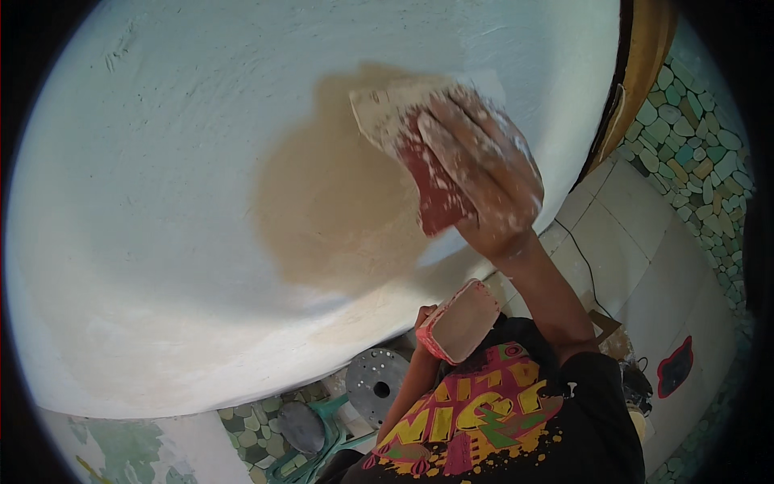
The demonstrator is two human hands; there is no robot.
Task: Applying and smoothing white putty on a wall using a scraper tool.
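Note:
My right hand (484, 161), smeared with white, presses a red putty scraper (435, 189) toward the pale curved wall (177, 161). The scraper's wide upper end is coated in white paste, and my fingers lie along its face. Lower down, in front of my chest, my left hand (425, 315) grips the side of a red rectangular tub (463, 323). The inside of the tub looks beige and smooth. Most of my left hand's fingers are hidden by the tub.
Grey floor tiles (617, 210) with a thin black cable (587, 262) lie to the right, bordered by green pebble paving (693, 137). Below the wall stand a grey disc with holes (377, 387) and a green chair-like frame (326, 427). A dark-brown edge (637, 64) bounds the wall.

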